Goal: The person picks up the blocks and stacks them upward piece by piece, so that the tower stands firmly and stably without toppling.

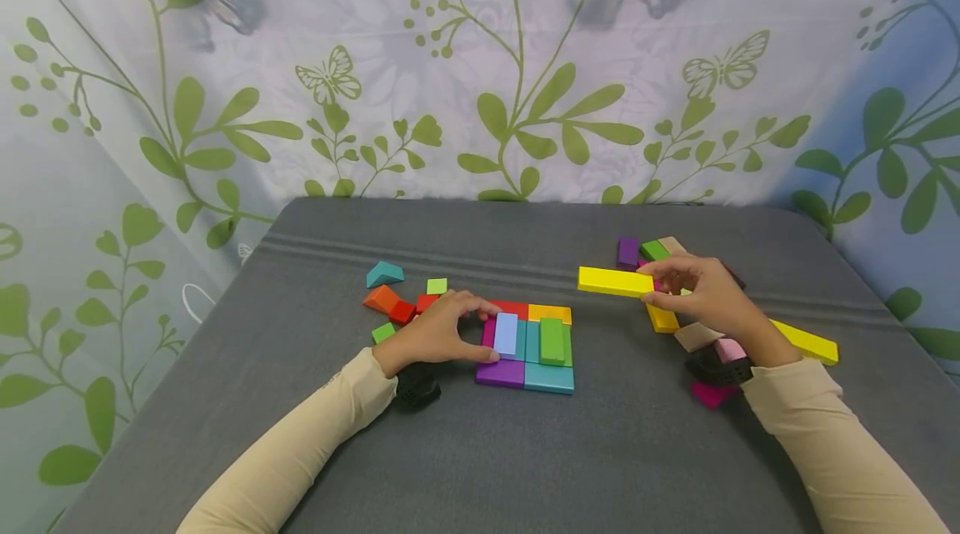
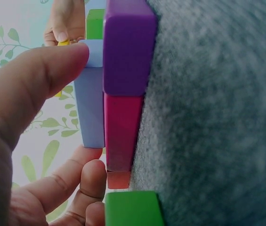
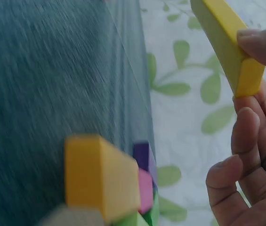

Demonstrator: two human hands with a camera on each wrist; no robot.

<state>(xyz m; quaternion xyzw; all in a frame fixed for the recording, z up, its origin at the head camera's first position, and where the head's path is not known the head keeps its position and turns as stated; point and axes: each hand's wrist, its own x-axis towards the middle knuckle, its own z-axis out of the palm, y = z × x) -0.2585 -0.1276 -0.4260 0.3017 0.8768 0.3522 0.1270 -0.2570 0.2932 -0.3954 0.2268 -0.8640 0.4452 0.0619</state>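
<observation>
A flat base of coloured blocks lies mid-table, with a purple block (image 1: pixel 500 374) and a teal block (image 1: pixel 549 378) along its front. On top of it are a light blue block (image 1: pixel 506 335) and a green block (image 1: pixel 552 341), side by side. My left hand (image 1: pixel 442 329) pinches the light blue block, thumb at its near end and fingertips at the far end, as the left wrist view shows. My right hand (image 1: pixel 693 292) holds a long yellow block (image 1: pixel 615 281) by its right end, raised above the table and pointing left.
Left of the base lie several loose blocks, among them a teal triangle (image 1: pixel 385 273) and an orange block (image 1: pixel 381 298). Under and around my right hand is another pile, with an orange-yellow block (image 3: pixel 100 174), a purple block (image 1: pixel 628 252) and a second yellow block (image 1: pixel 806 342).
</observation>
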